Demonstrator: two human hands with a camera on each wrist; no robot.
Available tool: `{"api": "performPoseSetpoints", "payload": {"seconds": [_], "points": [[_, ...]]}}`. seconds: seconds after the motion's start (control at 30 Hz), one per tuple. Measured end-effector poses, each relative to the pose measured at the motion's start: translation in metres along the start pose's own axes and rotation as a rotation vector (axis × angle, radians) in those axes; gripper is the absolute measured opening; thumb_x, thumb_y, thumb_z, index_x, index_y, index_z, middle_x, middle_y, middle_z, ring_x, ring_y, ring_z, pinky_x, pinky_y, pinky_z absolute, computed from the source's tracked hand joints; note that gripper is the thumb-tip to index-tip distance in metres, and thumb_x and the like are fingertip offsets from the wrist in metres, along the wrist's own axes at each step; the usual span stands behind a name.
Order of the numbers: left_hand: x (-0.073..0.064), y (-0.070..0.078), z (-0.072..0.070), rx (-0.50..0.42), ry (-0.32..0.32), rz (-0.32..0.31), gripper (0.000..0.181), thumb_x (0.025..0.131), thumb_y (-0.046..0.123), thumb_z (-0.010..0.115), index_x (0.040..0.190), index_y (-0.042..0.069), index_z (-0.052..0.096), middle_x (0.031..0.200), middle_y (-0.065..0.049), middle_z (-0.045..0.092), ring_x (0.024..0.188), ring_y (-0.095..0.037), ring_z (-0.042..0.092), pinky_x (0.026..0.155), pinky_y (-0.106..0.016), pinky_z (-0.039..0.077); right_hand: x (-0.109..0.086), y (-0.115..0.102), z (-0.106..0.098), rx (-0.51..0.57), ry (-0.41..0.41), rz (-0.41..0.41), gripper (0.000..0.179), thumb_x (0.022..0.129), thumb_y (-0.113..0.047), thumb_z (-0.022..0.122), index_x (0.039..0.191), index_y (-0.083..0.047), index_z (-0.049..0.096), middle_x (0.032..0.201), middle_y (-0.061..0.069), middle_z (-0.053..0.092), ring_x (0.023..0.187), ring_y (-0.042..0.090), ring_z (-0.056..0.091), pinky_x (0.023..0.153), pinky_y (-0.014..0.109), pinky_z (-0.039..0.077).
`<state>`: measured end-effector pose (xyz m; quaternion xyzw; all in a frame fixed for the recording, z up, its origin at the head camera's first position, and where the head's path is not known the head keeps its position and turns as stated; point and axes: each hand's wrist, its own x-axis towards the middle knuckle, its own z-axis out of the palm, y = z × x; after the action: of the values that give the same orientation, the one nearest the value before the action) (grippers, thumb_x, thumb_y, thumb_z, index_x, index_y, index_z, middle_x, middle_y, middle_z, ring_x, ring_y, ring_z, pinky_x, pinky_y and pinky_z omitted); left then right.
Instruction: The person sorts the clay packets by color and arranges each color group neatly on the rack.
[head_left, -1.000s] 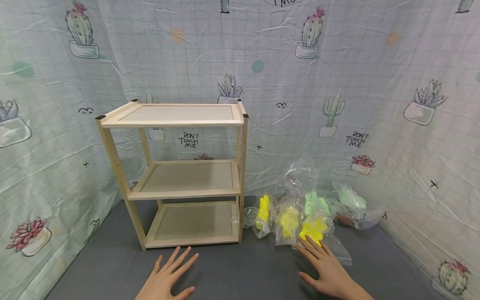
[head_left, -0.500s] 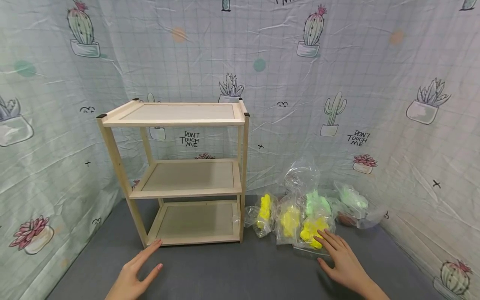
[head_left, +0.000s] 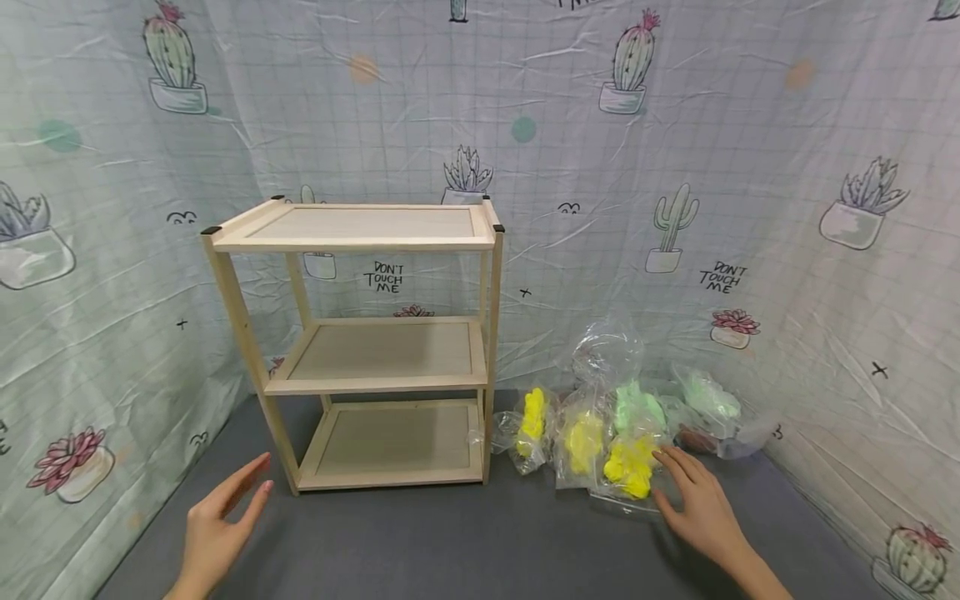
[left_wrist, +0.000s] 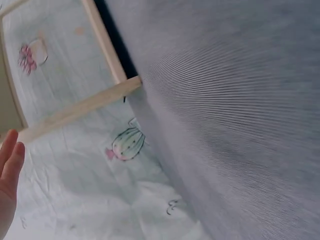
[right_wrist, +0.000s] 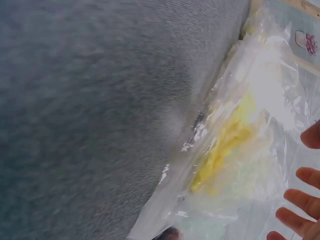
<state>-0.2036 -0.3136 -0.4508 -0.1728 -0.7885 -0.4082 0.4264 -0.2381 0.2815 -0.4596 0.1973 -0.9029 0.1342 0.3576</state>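
Note:
A three-tier wooden shelf (head_left: 375, 385) with bare tiers stands on the grey tabletop. My left hand (head_left: 213, 529) is in front of its left leg, holding nothing, thumb and fingers apart. In the left wrist view, only some fingers (left_wrist: 12, 160) show at the left edge. My right hand (head_left: 701, 508) is beside a clear bag with a bright yellow piece (head_left: 630, 467) inside; whether the fingertips touch the plastic I cannot tell. Spread fingers (right_wrist: 300, 200) appear near this bag in the right wrist view, gripping nothing.
Other clear bags stand near: a slim yellow piece (head_left: 532, 421), a paler yellow one (head_left: 583, 442), a green one (head_left: 637, 407), and another pale green one (head_left: 711, 398) at the right with something brown (head_left: 697, 439) below. Cactus-printed cloth (head_left: 555, 150) walls the back and sides.
My left hand has moved left, from before the shelf's middle to its left leg, and turned sideways. My right hand has shifted right, off the front of the yellow piece's bag. The view has shifted slightly.

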Motion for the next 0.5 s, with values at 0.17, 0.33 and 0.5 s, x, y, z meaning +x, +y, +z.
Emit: {"api": "performPoseSetpoints", "payload": {"seconds": [0.17,0.33,0.5], "points": [[0.021,0.008,-0.004,-0.018,0.148,-0.128,0.032,0.081,-0.010,0.056,0.113,-0.008,0.055,0.103,0.017,0.062,0.088,0.012,0.059,0.070,-0.002,0.043,0.005,0.000,0.001,0.007,0.039,0.047,0.056,0.062,-0.005,0.075,0.114,0.002,0.056,0.115,0.023,0.053,0.102,0.040,0.048,0.071,0.054,0.041],[0.036,-0.008,-0.008,-0.270,0.244,-0.266,0.024,0.085,-0.009,0.049,0.109,-0.011,0.056,0.090,0.010,0.066,0.079,0.001,0.063,0.066,-0.009,0.047,0.011,0.000,0.003,0.020,0.061,0.103,0.048,0.067,-0.004,0.071,0.112,0.005,0.056,0.113,0.026,0.053,0.101,0.041,0.048,0.073,0.054,0.040],[0.039,-0.093,-0.012,-0.474,0.192,-0.283,0.030,0.088,0.002,0.052,0.116,-0.006,0.054,0.102,0.000,0.066,0.089,-0.006,0.063,0.066,-0.013,0.049,0.016,0.000,0.006,0.032,0.007,0.178,0.049,0.071,-0.008,0.069,0.115,0.005,0.053,0.115,0.027,0.050,0.103,0.044,0.045,0.075,0.058,0.037]]}}
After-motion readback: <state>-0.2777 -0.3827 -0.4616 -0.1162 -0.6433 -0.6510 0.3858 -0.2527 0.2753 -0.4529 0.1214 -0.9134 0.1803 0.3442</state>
